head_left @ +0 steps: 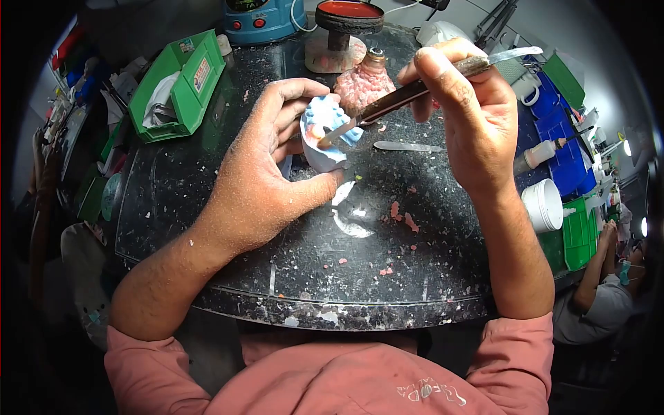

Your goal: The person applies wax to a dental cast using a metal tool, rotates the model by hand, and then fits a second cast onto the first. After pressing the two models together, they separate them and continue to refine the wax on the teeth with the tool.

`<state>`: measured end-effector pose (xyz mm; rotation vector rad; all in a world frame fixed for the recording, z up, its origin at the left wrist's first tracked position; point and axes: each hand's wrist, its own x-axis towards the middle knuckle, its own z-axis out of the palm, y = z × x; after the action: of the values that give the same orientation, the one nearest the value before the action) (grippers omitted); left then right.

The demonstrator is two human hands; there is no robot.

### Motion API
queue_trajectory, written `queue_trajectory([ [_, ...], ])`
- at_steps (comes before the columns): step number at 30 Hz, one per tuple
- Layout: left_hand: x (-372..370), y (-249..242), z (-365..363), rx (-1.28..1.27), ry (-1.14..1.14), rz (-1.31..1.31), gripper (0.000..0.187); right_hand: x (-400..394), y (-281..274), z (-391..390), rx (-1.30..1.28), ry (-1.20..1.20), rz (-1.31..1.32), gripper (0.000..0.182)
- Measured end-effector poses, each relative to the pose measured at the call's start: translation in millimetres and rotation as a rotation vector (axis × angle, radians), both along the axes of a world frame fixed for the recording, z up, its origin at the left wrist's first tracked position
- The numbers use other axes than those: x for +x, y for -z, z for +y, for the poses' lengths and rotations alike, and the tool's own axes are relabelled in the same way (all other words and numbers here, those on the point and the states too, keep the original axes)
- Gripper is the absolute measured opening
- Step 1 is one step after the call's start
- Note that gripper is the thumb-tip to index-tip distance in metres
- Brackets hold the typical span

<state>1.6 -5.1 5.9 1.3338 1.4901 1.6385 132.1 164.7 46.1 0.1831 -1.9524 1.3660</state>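
Observation:
My left hand (266, 162) is closed around a pale blue dental model (324, 158), holding it tilted above the black bench. Pinkish wax (315, 133) shows on the model's inner side. In my right hand (467, 104) is a wax knife (401, 98) with a dark handle. One blade points down to the left and its tip meets the model near the pink patch. The knife's other metal end sticks out beyond my fingers at the upper right. Behind the model sits a burner (364, 84) coated in lumpy pink wax.
A dish of red wax (349, 10) stands on a post at the back. Left is a green bin (181, 86); a blue machine (259, 22) is behind. A loose metal blade (408, 146) and pink scraps (404, 217) lie on the bench (311, 266). Right is a white tub (543, 206); another person sits beyond.

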Motion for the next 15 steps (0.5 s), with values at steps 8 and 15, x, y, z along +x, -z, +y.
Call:
queue_trajectory([
  [8,-1.2,0.1,-1.4,-0.033,-0.048,0.029,0.074,4.2,-6.9,-12.9,0.321,0.116,0.160,0.017],
  [15,-1.6,1.9,0.2,-0.015,-0.053,0.053,0.074,6.9,-8.3,-14.1,0.307,0.120,0.131,0.017],
])
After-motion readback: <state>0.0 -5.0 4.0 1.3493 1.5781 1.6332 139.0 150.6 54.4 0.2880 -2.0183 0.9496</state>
